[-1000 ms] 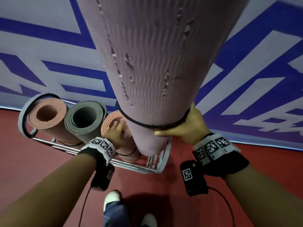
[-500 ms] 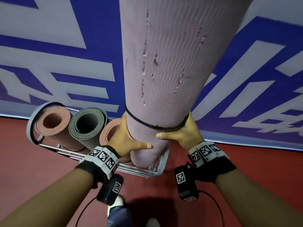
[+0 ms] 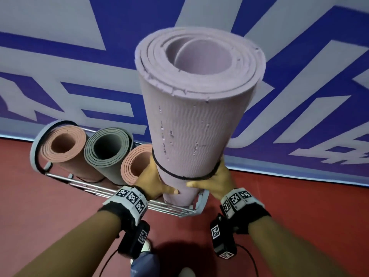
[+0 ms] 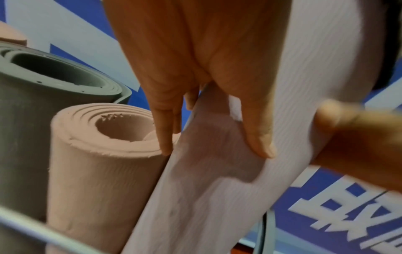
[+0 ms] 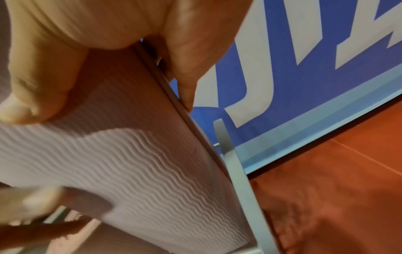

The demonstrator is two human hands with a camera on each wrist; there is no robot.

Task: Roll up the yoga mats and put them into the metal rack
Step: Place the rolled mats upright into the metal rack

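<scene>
floor: red flooring [image 3: 40, 226] | wall: blue-and-white banner [image 3: 79, 56] | lilac mat [image 3: 191, 136] upright, lower end in metal rack [image 3: 179, 209] at its right end beside salmon mat [image 3: 135, 166] | left hand [image 3: 153, 182], right hand [image 3: 215, 182]: fingers wrapped round lilac mat

Gym: red floor [image 3: 50, 226], mat rack [image 3: 171, 208], wall banner [image 3: 79, 66].

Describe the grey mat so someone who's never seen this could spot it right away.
Find the metal rack on the red floor by the blue-and-white wall. Four rolled mats stand in it; the grey mat is second from the left, the only grey one, between two salmon-pink rolls.
</scene>
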